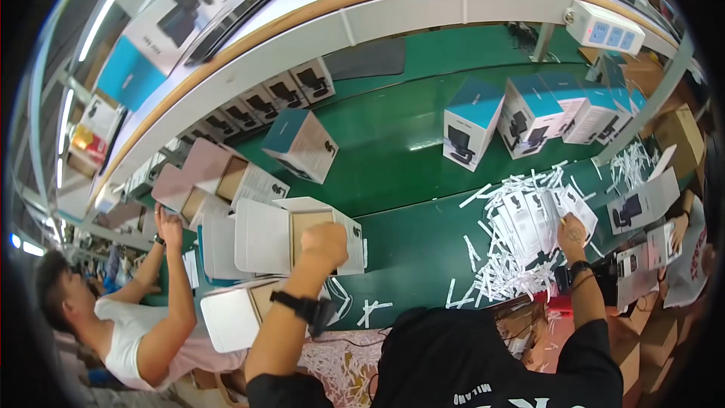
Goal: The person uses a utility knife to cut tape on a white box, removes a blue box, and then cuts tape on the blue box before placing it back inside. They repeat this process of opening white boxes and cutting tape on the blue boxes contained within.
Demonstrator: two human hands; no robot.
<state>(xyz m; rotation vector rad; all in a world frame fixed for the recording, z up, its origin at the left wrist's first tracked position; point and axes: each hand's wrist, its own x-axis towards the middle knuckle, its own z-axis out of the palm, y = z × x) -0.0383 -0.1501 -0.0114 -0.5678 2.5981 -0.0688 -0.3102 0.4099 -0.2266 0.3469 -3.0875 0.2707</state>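
Note:
My left hand [325,245] is closed into a fist over the right side of an open white box [260,234]. The box's lid is folded back to the left, and brown cardboard shows inside. My fingers hide whatever they may be gripping there. At the right, my right hand [574,234] is closed on the edge of a white printed leaflet [572,204]. That leaflet lies at the right end of a fanned row of similar leaflets [521,223], on a heap of white paper strips [502,276].
Closed white-and-teal boxes [472,125] stand along the far right of the green table [408,249]; another box [302,143] stands at centre left. More open boxes [234,317] flank mine. A co-worker [143,317] raises both hands at left; another person's hand [680,227] is at right.

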